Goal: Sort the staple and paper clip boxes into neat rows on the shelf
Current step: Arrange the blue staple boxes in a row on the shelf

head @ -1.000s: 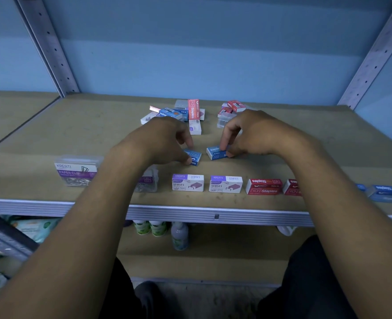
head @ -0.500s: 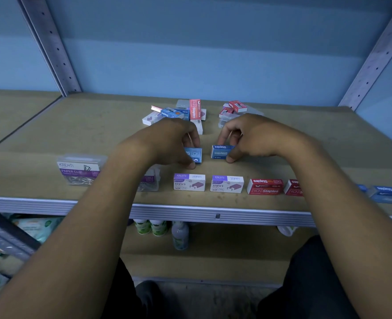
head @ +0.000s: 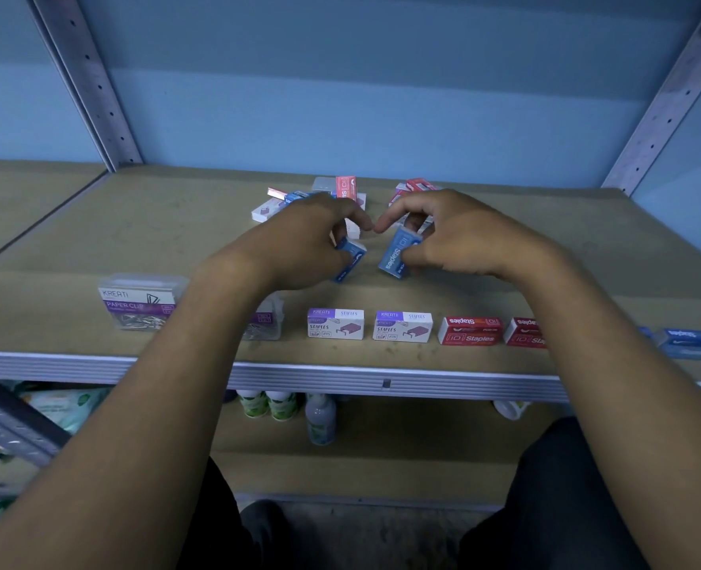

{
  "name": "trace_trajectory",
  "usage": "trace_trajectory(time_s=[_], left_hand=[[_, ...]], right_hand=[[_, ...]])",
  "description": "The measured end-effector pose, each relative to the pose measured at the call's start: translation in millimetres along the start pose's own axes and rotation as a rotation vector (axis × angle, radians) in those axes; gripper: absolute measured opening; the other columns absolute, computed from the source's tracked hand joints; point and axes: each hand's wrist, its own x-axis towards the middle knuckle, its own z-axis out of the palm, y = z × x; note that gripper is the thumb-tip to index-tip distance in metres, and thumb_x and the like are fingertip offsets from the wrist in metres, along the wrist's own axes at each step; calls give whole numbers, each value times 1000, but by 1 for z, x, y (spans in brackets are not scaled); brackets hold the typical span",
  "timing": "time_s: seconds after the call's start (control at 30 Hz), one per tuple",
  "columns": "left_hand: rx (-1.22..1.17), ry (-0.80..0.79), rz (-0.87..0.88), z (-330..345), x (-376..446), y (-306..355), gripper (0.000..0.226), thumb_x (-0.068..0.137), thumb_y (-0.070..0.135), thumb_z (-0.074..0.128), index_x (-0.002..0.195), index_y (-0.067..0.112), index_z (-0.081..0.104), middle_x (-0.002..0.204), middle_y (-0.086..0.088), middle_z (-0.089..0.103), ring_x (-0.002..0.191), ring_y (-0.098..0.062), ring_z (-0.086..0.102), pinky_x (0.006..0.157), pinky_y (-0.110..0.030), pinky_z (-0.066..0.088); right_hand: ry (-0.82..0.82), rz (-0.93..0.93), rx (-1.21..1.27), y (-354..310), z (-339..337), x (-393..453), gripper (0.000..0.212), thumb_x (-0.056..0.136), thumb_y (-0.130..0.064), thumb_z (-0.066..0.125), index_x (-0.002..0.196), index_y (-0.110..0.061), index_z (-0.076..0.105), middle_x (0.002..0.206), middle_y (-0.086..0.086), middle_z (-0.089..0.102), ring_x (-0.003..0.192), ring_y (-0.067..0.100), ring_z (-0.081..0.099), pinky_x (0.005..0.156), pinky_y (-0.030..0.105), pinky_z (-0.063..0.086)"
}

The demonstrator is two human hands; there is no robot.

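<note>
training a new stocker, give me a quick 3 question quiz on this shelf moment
1. True or false: each hand holds a blue staple box.
2. Which boxes sit nearest the paper clip box in the front row? A) red B) purple-and-white C) blue
3. Where does the unsorted pile lie?

Key:
1. True: the left hand grips one blue staple box, and the right hand grips another blue box.
2. B, the purple-and-white staple boxes, ahead of the red staple boxes.
3. The unsorted pile lies at the shelf's back, behind the hands.
</note>
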Motion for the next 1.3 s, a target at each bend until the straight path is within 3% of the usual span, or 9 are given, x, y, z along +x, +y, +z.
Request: trace_trajectory(time_s=[0.13,0.3,0.37,0.47,0.67,0.8,1.0,1.3], left_hand=[[43,3,-29,-3,-1,-1,38,88,16,66,123,30,63,111,3,57,91,-13,57,78,-22,40],[136,15,-63,-14,-8,-8,32,85,14,70,114,27,72,109,8,61,85,-7,53,72,-17,35],[148,19,-86,-17,-10,-13,32,83,19,75,114,26,72,111,6,65,84,-7,53,63,-12,34],[159,24,-101,-20,-12,-18,33,82,26,77,114,24,72,111,4,67,87,-9,51,60,-6,29],[174,20,-145,-25,-17,-20,23,79,25,79,101,24,73,100,4,68,84,-12,53,62,-17,36],[180,-26,-248,-33,-23,-29,20,77,21,81,95,26,75,97,5,69,86,-12,58,62,-20,40],[94,-43,-296,-35,-27,-30,18,75,16,81,88,28,76,92,9,72,79,0,59,62,-16,40],[66,-32,-247,-28,-21,-21,16,79,19,79,93,28,77,92,9,72,75,3,57,58,-13,37]], right_hand=[[-7,-18,3,-2,0,-2,47,82,-16,75,117,-44,62,98,-12,63,83,11,63,82,34,54],[-48,-23,-49,-5,3,0,50,82,-14,77,122,-39,60,93,-15,66,78,-1,61,69,21,49],[-68,-28,-43,-5,6,2,49,83,-13,76,121,-39,61,94,-15,68,78,-1,61,70,20,49],[-79,-28,-27,-4,10,5,45,84,-14,76,119,-40,63,95,-14,70,79,-1,62,73,21,49],[-78,-43,-35,-1,15,8,38,85,-14,76,115,-36,68,95,-13,69,80,-1,63,82,24,54],[-87,-56,-45,-1,15,7,31,87,-17,75,110,-37,70,95,-14,70,77,-3,61,79,19,51],[-95,-61,-56,0,15,7,25,87,-19,74,104,-38,72,90,-16,69,72,-7,60,75,16,49],[-68,-40,-96,-2,15,6,19,89,-20,71,101,-34,75,89,-15,74,80,-6,64,68,10,45]])
